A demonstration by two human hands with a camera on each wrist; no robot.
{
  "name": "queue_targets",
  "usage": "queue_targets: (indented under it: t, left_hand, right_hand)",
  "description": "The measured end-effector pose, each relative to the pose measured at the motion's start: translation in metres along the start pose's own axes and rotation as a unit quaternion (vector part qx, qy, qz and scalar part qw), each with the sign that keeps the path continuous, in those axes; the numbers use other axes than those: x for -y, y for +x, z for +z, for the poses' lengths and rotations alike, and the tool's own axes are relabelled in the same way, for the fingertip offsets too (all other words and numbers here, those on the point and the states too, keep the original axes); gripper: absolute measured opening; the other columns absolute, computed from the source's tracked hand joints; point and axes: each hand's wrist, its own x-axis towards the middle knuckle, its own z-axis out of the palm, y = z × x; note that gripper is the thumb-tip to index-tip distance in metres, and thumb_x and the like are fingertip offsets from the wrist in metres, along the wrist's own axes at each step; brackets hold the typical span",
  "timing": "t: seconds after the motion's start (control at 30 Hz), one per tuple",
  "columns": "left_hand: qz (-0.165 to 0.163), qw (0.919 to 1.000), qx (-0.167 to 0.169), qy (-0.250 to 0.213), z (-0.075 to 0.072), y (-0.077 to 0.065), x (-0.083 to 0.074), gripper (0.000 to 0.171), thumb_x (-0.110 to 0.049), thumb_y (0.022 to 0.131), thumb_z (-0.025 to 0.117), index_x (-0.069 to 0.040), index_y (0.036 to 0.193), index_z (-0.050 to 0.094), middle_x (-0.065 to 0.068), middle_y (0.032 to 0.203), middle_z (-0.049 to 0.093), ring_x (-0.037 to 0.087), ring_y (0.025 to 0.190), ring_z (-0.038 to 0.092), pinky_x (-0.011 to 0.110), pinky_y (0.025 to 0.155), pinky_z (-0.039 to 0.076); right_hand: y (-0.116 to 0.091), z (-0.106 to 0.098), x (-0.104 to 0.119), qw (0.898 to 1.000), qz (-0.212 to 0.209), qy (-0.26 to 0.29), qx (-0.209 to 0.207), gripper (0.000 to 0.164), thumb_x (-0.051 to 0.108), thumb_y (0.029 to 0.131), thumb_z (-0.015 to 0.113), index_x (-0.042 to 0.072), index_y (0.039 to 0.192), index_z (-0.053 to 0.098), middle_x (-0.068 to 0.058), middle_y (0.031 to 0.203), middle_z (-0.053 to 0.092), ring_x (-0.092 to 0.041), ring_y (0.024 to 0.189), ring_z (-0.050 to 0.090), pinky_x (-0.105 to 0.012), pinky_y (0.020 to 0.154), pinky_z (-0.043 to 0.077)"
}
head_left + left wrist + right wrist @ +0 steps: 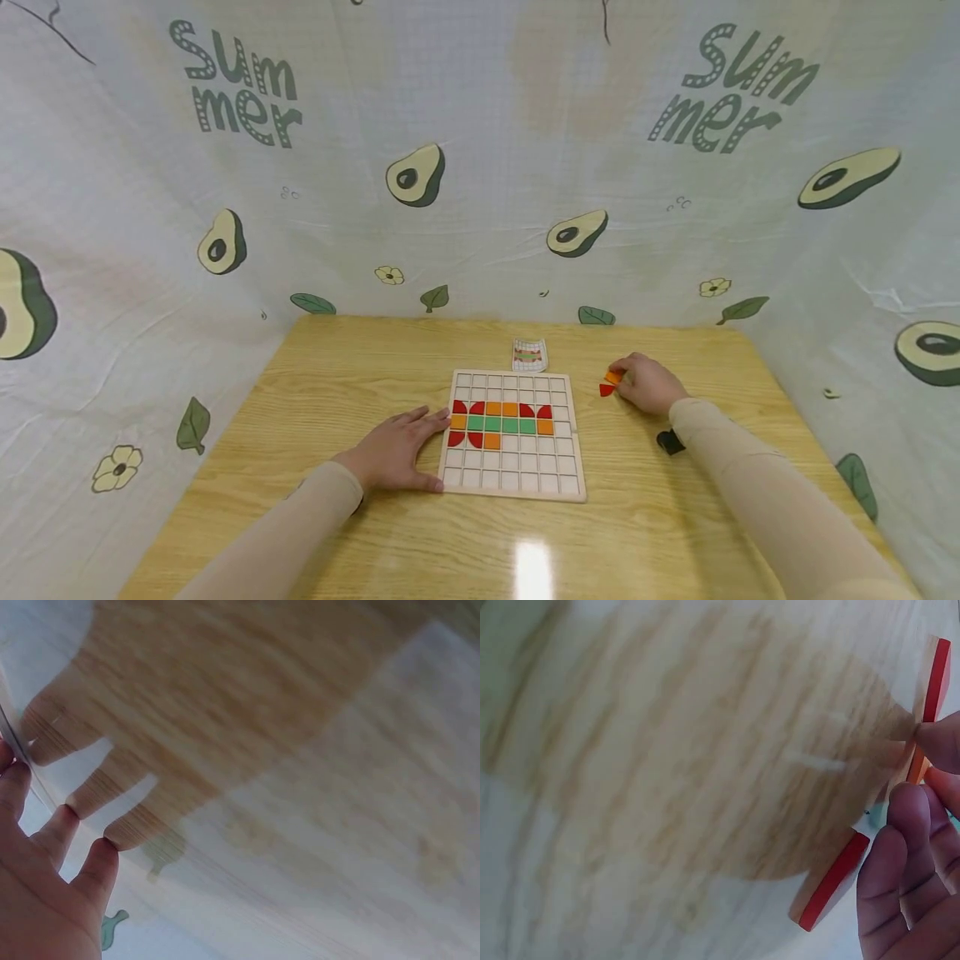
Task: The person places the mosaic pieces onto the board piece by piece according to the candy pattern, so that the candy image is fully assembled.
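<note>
My left hand (393,450) lies flat on the table, its fingers spread, with thumb and fingertips against the left edge of a pale wooden grid board (540,487). In the left wrist view those fingers (96,874) are straight. Coloured tiles fill part of the board: green squares (492,425), orange squares (501,409) and red quarter-rounds (455,439). To the right of the board, my right hand (651,385) pinches an orange tile (612,377) at the tabletop. A red quarter-round tile (606,390) lies just by its fingertips; another red tile (831,881) shows under that hand in the right wrist view.
A small printed pattern card (529,356) lies behind the board, its edges curling up. The wooden table (360,367) is enclosed at the back and sides by a pale cloth (480,183) printed with avocados. Glare marks the table near the front.
</note>
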Motion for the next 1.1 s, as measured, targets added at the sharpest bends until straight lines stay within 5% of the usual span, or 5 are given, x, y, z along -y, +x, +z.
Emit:
queue_targets:
  t: [0.27, 0.87, 1.1]
  left_hand:
    - [0.005, 1.0, 0.0, 0.003, -0.001, 0.0, 0.0, 0.103, -0.079, 0.075, 0.062, -0.021, 0.156, 0.037, -0.007, 0.161, 0.029, 0.03, 0.147, 0.025, 0.058, 0.11, 0.029]
    - [0.009, 1.0, 0.002, 0.003, -0.005, -0.001, -0.002, 0.102, -0.078, 0.076, 0.063, -0.019, 0.156, 0.038, -0.004, 0.161, 0.03, 0.031, 0.146, 0.026, 0.058, 0.11, 0.03]
    - [0.007, 1.0, 0.004, 0.001, -0.006, -0.001, -0.003, 0.101, -0.077, 0.076, 0.064, -0.02, 0.156, 0.038, -0.005, 0.161, 0.03, 0.031, 0.146, 0.026, 0.058, 0.11, 0.029]
  right_hand:
    - [0.001, 0.001, 0.003, 0.999, 0.037, 0.017, -0.005, 0.036, 0.017, 0.088, 0.071, 0.001, 0.12, 0.069, -0.016, 0.109, 0.064, -0.022, 0.078, 0.06, -0.049, 0.078, 0.052]
    - [-0.013, -0.01, 0.007, 0.995, 0.07, 0.07, -0.01, 0.032, 0.016, 0.082, 0.074, 0.004, 0.111, 0.073, -0.014, 0.105, 0.065, -0.028, 0.086, 0.058, -0.049, 0.082, 0.049]
    - [-0.018, -0.012, 0.022, 0.997, 0.027, 0.074, -0.005, 0.03, 0.014, 0.083, 0.075, 0.007, 0.111, 0.073, -0.009, 0.106, 0.066, -0.021, 0.079, 0.055, -0.04, 0.072, 0.047]
